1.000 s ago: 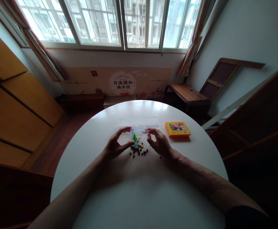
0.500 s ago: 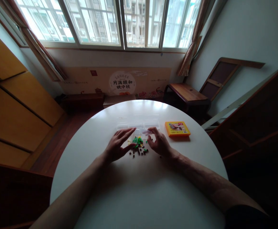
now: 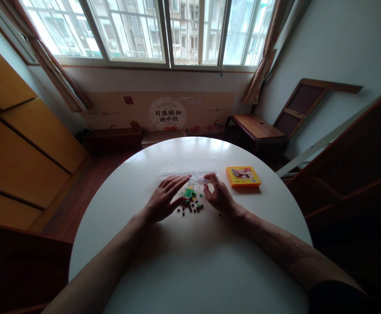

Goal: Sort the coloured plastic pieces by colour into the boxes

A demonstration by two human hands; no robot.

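A heap of small green, yellow and dark brown blocks (image 3: pixel 190 196) lies on the white table, with loose brown ones along its near side. My right hand (image 3: pixel 219 194) pinches a clear plastic bag (image 3: pixel 199 179) above the heap's far side; its exact outline is hard to make out. To the left of the blocks is my left hand (image 3: pixel 166 197), fingers stretched out and thumb apart, its fingertips close to the bag. Whether they touch it I cannot tell. Just beyond both hands sits a clear compartment box (image 3: pixel 207 167), partly hidden by them.
A yellow-orange box (image 3: pixel 243 176) with a printed label lies right of my right hand. The round white table (image 3: pixel 190 266) reaches toward a low wooden stand (image 3: pixel 254 125) and the window wall. One brown block (image 3: pixel 220 214) rests apart, near my right wrist.
My left fingertips have moved slightly right and cover more of the heap's left side. The right hand has shifted a little to the right, still holding the plastic bag.
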